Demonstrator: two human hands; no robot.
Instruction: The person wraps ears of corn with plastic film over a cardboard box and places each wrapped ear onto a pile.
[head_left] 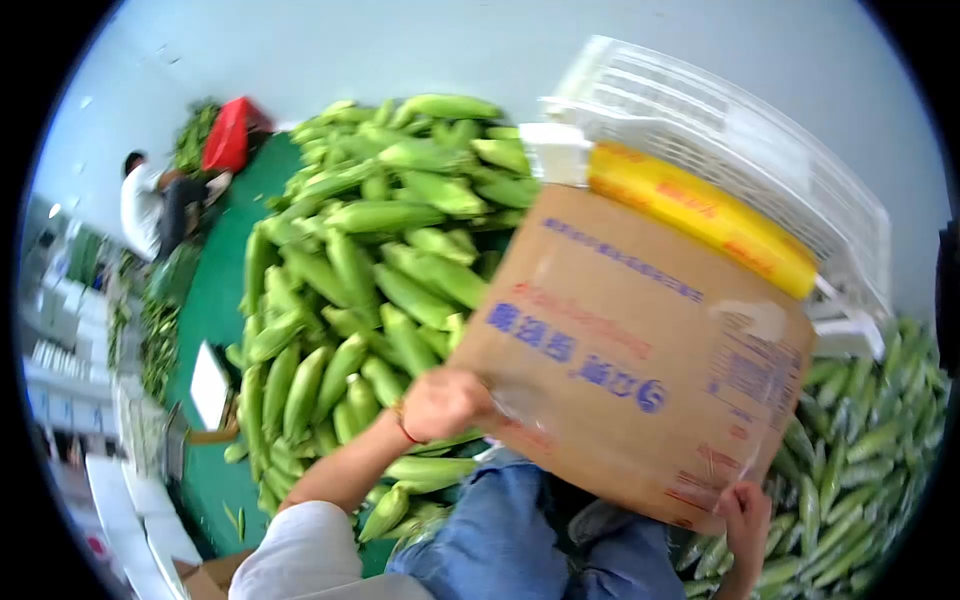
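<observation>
A brown cardboard box [620, 350] with blue and red print lies tilted in front of my knees. My left hand [447, 403] is closed on its near left corner, a thin red band around the wrist. The fingers of my right hand [745, 510] pinch the near right edge. Against the far edge of the cardboard sits a yellow roll [705, 215] with red print, in a white holder. How deep the box is cannot be made out from here.
Unwrapped green corn [400, 230] is heaped on the left; wrapped corn [860, 470] lies at the right. A white plastic crate [740, 125] stands behind the roll. Farther left are a white tray [210, 388], a red crate [230, 135] and a seated person [150, 205].
</observation>
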